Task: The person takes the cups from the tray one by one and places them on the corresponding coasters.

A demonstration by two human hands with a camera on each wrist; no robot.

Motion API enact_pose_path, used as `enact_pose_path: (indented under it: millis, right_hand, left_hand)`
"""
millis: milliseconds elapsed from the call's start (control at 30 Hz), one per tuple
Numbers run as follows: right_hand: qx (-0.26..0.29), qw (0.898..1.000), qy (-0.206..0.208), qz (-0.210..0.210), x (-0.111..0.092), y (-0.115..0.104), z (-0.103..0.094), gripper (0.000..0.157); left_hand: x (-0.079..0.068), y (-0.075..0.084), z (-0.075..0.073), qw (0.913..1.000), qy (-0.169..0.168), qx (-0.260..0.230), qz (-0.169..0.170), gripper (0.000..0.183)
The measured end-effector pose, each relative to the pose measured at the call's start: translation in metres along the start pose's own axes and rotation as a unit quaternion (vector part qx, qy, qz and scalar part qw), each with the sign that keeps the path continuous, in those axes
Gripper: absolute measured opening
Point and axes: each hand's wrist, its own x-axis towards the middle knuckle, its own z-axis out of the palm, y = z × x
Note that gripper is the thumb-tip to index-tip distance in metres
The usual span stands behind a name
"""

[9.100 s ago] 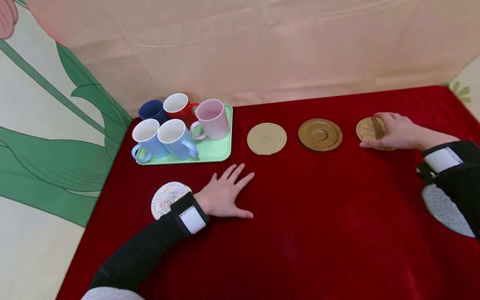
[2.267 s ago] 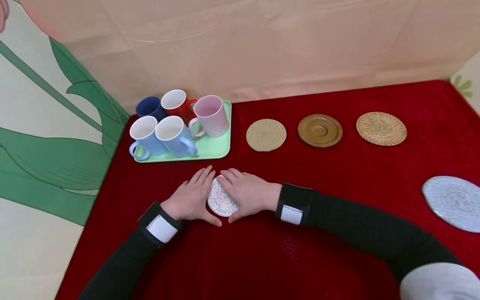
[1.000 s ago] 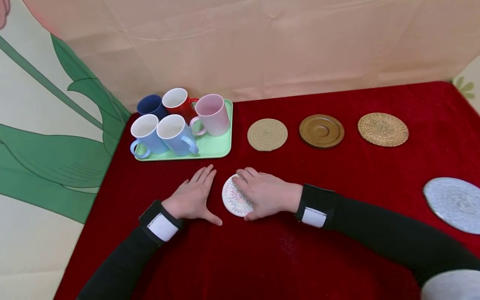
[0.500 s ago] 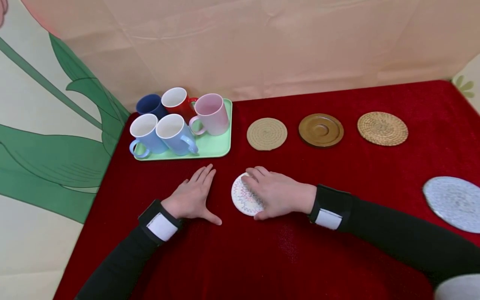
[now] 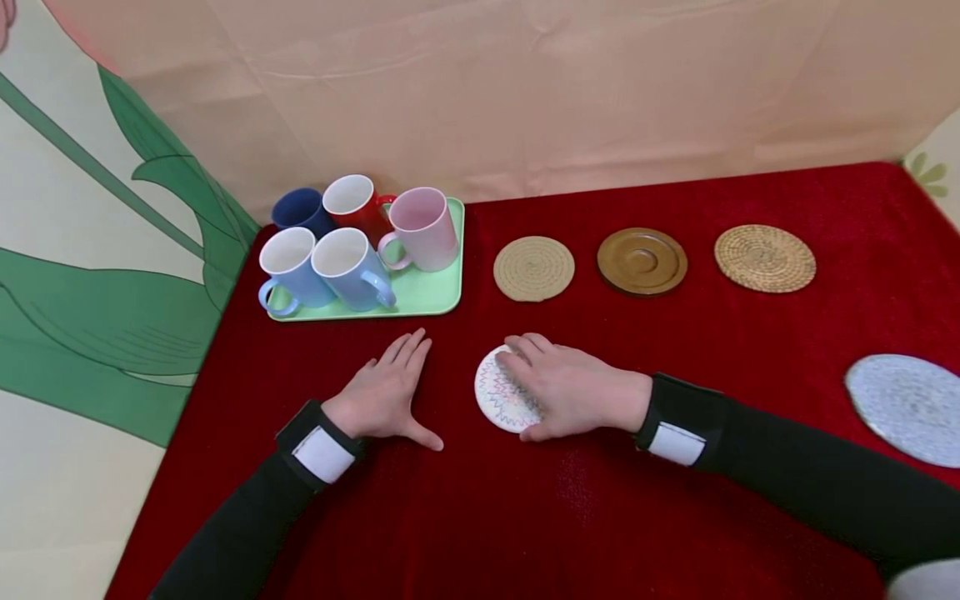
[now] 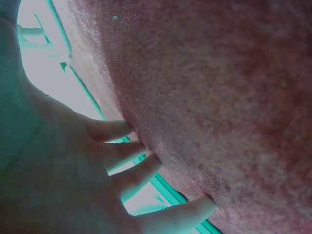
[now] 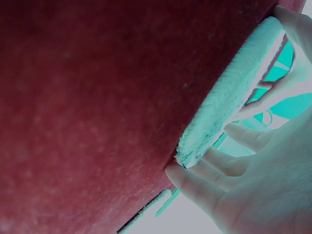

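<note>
A round white coaster (image 5: 497, 395) with a coloured zigzag pattern lies on the red cloth near the middle of the table. My right hand (image 5: 577, 387) holds it from the right, covering part of its top. In the right wrist view, the thumb and a finger sit at opposite ends of the thick coaster (image 7: 229, 92), with other fingers over its face. To the left of it, my left hand (image 5: 382, 396) rests on the cloth, thumb spread out and holding nothing. The left wrist view shows its fingertips (image 6: 207, 202) touching the cloth.
A green tray (image 5: 420, 298) at the back left carries several mugs, with a pink mug (image 5: 424, 233) at its right. Along the back lie a beige coaster (image 5: 534, 268), a brown saucer-like coaster (image 5: 642, 262) and a woven coaster (image 5: 765, 258). A grey-white round mat (image 5: 911, 408) lies far right.
Earlier my right hand was on the woven coaster; later both hands were at the white coaster. Since then my right hand has slid it rightward, away from my left hand, which stays put.
</note>
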Motion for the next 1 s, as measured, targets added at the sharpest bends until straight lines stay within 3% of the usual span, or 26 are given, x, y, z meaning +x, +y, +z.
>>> enact_pose_path:
  millis: [1000]
  right_hand:
    - [0.021, 1.000, 0.006, 0.015, -0.016, 0.006, 0.001, 0.097]
  left_hand:
    - [0.001, 0.001, -0.001, 1.0000, -0.003, 0.007, 0.000, 0.128]
